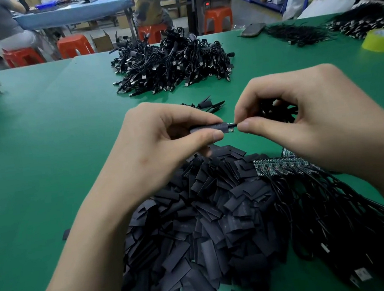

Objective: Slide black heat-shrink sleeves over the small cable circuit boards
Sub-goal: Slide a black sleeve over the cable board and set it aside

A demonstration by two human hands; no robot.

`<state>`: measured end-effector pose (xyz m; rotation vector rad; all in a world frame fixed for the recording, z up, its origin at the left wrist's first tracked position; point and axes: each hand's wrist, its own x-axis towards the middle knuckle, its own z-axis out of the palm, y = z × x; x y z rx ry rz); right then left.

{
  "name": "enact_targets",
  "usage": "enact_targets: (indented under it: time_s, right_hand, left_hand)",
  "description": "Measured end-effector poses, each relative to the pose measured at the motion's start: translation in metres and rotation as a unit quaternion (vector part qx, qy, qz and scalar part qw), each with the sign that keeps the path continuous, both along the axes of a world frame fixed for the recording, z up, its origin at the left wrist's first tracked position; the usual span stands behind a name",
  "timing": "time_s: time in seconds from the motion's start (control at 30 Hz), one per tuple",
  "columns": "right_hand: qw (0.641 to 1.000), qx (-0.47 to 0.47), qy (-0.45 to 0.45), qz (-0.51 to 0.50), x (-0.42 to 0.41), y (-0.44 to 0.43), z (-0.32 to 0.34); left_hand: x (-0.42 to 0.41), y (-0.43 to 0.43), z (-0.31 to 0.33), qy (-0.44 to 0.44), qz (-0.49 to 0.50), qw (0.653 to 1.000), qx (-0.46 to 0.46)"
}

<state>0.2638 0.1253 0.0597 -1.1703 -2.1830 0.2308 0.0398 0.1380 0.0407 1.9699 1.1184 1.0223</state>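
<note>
Pinching with thumb and forefinger, my left hand held a black heat-shrink sleeve level above the green table, while my right hand nipped the wire end of a small circuit board right at the sleeve's mouth. Only a sliver of that board showed between the two grips, and I could not tell how far it sat inside. A coil of black cable bunched behind my right fingers, mostly hidden by them. Nearest me, under both wrists, lay a pile of loose sleeves, its near edge cut off by the frame. Just beside it on the right sprawled a bundle of cables with a row of bare boards, partly covered by my right wrist. Beyond my knuckles lay a few sleeved pieces, too small to make out well. Farther on sat a heap of cables with plugs. At the far right a yellow-green tape roll was clipped by the frame edge, and a dark phone lay near the table's far side. Past the table stood orange stools, with seated people shown only in part.
</note>
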Motion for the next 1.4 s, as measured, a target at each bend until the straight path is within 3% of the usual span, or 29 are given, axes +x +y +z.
enact_targets:
  time_s: [0.43, 0.67, 0.8, 1.07, 1.3, 1.4]
  right_hand:
    - [0.998, -0.027, 0.054, -0.022, -0.002, 0.001, -0.002]
    - [1.000, 0.005, 0.019, -0.019, -0.009, -0.004, -0.002]
    - [1.000, 0.004, 0.012, -0.023, -0.010, -0.003, -0.003]
    - [0.989, -0.100, 0.112, -0.019, -0.005, 0.002, -0.004]
    - [0.956, -0.175, 0.232, -0.023, 0.000, 0.004, -0.005]
    - [0.942, -0.201, 0.269, -0.016, -0.003, 0.004, -0.005]
  left_hand:
    - [0.000, 0.001, 0.000, -0.029, 0.003, 0.999, 0.020]
    - [0.001, 0.000, 0.001, -0.049, 0.010, 0.997, 0.055]
    - [0.000, -0.001, 0.002, -0.018, 0.022, 0.995, 0.096]
    - [0.002, 0.001, 0.001, 0.022, 0.053, 0.985, 0.163]
    - [0.007, 0.005, -0.006, -0.106, 0.138, 0.974, 0.144]
    - [0.013, 0.004, -0.007, -0.116, 0.139, 0.972, 0.151]
